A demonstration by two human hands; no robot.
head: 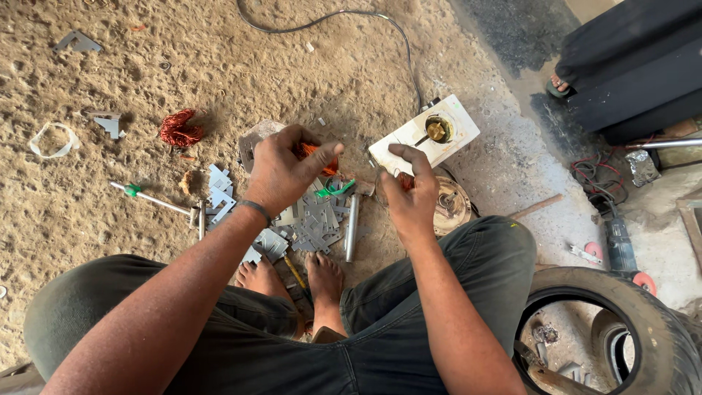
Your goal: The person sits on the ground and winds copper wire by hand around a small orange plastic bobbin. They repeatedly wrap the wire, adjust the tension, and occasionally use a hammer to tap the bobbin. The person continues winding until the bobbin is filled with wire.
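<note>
My bare feet (292, 278) rested on gritty, packed sand, with a yellow-handled tool (295, 272) lying between them. Just ahead lay a heap of flat grey metal plates (311, 219), thin, angular and dull, and a smooth steel cylinder (352, 227) lying beside them. My left hand (281, 172), wearing a dark wristband, was closed with thumb and fingers pinching an orange copper-wire coil (316, 155) above the plates. My right hand (409, 194) was curled around a small reddish part (404, 181); whether the grip was tight could not be told. Under that hand sat a round, rusty metal disc (452, 206). Beyond it stood a white rectangular block (428, 135) with a brass-coloured centre, trailing a dark cable (351, 14). To the left lay a screwdriver-like rod (150, 197) and a second red wire coil (179, 129). A black rubber tyre (621, 329) sat at my right knee.
</note>
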